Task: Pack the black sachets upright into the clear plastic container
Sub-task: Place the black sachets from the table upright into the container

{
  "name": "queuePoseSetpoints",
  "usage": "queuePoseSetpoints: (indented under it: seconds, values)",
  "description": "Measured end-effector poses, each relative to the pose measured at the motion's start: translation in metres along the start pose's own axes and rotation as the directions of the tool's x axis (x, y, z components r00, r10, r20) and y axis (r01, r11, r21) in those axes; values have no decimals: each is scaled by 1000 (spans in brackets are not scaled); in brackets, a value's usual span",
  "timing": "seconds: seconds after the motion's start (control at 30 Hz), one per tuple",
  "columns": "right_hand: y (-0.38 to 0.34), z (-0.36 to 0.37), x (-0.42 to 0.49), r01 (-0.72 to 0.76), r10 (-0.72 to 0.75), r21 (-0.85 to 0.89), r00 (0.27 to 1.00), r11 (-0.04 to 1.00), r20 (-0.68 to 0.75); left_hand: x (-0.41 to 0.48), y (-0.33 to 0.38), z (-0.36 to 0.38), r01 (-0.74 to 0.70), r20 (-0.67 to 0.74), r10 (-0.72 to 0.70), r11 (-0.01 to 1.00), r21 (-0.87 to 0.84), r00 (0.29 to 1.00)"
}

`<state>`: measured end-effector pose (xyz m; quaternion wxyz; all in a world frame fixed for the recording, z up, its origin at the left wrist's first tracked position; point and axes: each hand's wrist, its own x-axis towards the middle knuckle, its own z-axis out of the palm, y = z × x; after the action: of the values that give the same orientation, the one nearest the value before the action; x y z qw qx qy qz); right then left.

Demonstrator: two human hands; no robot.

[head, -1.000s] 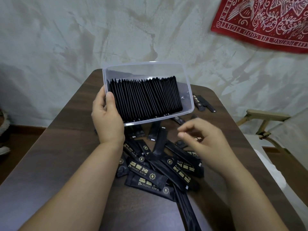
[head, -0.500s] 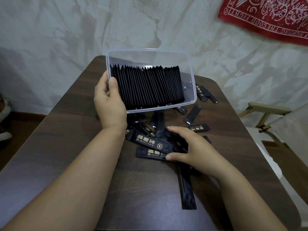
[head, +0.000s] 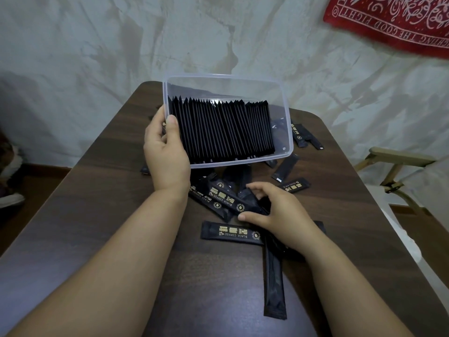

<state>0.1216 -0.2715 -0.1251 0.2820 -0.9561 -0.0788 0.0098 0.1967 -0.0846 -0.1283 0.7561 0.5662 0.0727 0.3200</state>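
Landmark: the clear container point(head: 226, 77), tipped so that its mouth faces the person, above the far half of the bench point(head: 97, 190).
Left hand: the left hand point(head: 167, 156) grips the container's left end, thumb over the rim and the other fingers behind the wall.
Packed row: the packed row point(head: 223, 132) stands on edge inside, filling the container from its left wall almost to its right wall, where a narrow gap stays free.
Loose sachets: the loose sachets point(head: 286, 167) lie flat on the bench just below and to the right of the container.
Right hand: the right hand point(head: 274, 212) is below the container's near edge, its fingers point(head: 254, 189) and thumb curled round the right end of a printed sachet point(head: 226, 199) in the pile.
Long axis: that sachet runs slantwise, roughly along the container's length, so it lies crosswise to the packed ones.
Nearer hand: the right, already on it; the left is taken up with the container.
Coming move, as judged: lift, turn the sachet on edge and feed it into the gap at the container's right end.
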Motion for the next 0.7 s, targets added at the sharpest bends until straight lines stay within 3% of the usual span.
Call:
queuePoseSetpoints:
  seconds: [0.2, 0.53, 0.7]
  values:
    - [6, -6, 0, -1, 7, 173, 999, 985, -31, 0, 1, 0, 3, 3, -3, 1000, -2, 1000]
    - [7, -24, -11, 162, -179, 270, 983, 949, 42, 8, 3, -2, 20, -71, -21, 1000, -19, 997]
    - [7, -30, -13, 170, -177, 426, 984, 889, -23, 8, 1, -1, 25, -68, -27, 999, -36, 997]
